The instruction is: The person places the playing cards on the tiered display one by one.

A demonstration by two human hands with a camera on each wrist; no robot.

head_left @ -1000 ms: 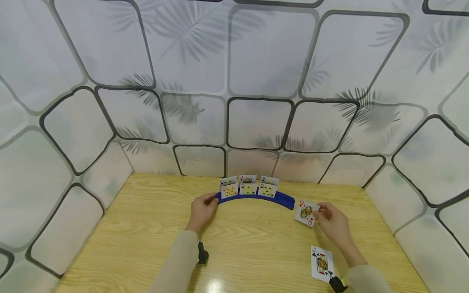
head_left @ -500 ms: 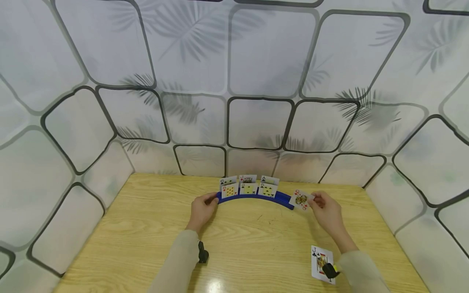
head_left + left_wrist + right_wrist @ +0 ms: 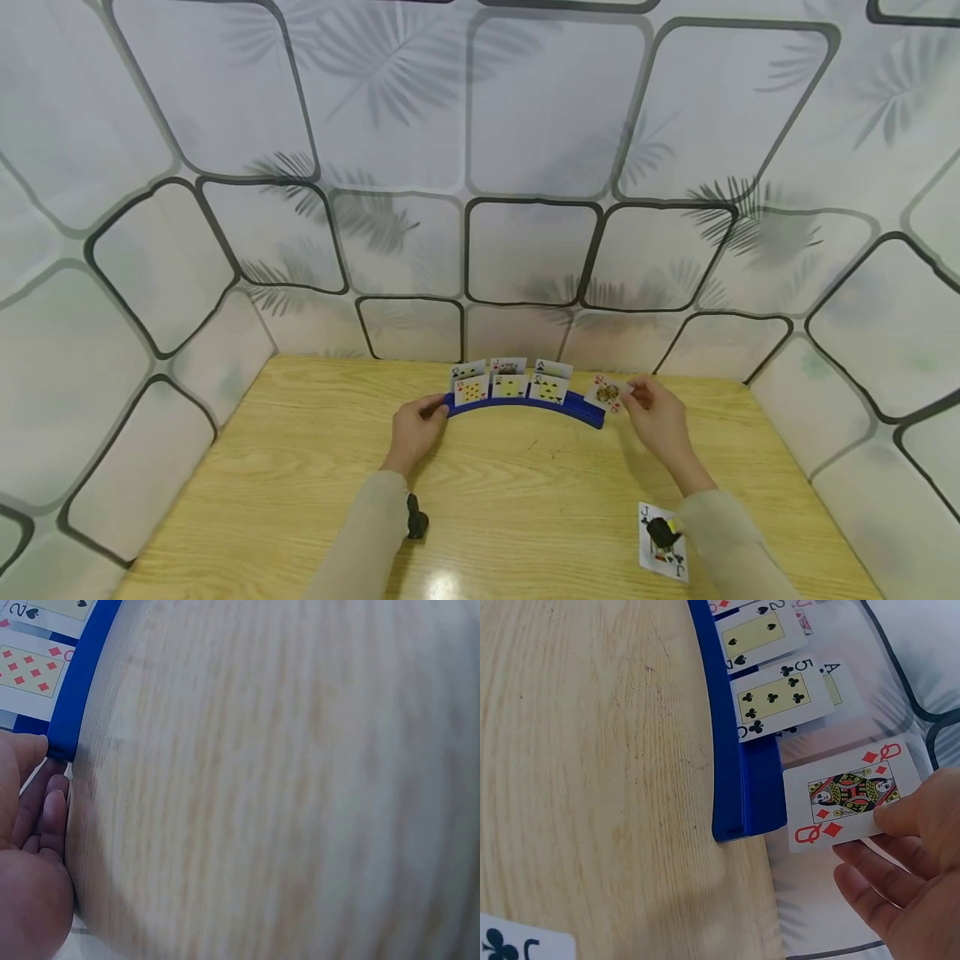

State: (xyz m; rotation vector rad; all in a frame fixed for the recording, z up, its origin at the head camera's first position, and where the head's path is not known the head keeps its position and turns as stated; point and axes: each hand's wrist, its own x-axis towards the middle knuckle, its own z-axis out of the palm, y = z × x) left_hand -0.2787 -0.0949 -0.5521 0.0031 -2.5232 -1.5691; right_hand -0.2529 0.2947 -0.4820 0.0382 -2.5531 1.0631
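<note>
A curved blue playing-card holder [image 3: 588, 414] stands on the table with two rows of cards upright in it. My left hand [image 3: 414, 432] grips its left end, thumb on top and fingers beneath in the left wrist view. My right hand [image 3: 658, 417] pinches a queen of diamonds [image 3: 851, 791] between thumb and fingers, at the holder's right end. The queen is tilted beside the rear slot; I cannot tell if it touches. In the front row are a diamond card [image 3: 28, 671], a two of spades [image 3: 754, 634] and a five of clubs [image 3: 776, 697]. An ace [image 3: 840, 688] leans behind the five.
On the wooden table [image 3: 525, 500] a jack of clubs [image 3: 651, 554] lies face up near the right forearm, partly covered by the black wrist camera [image 3: 663, 532]. Patterned fabric walls [image 3: 532, 250] enclose the table's back and sides.
My right hand has carried the queen of diamonds away from me and leftward, from the table beside the holder to the holder's right end. The left hand has stayed put.
</note>
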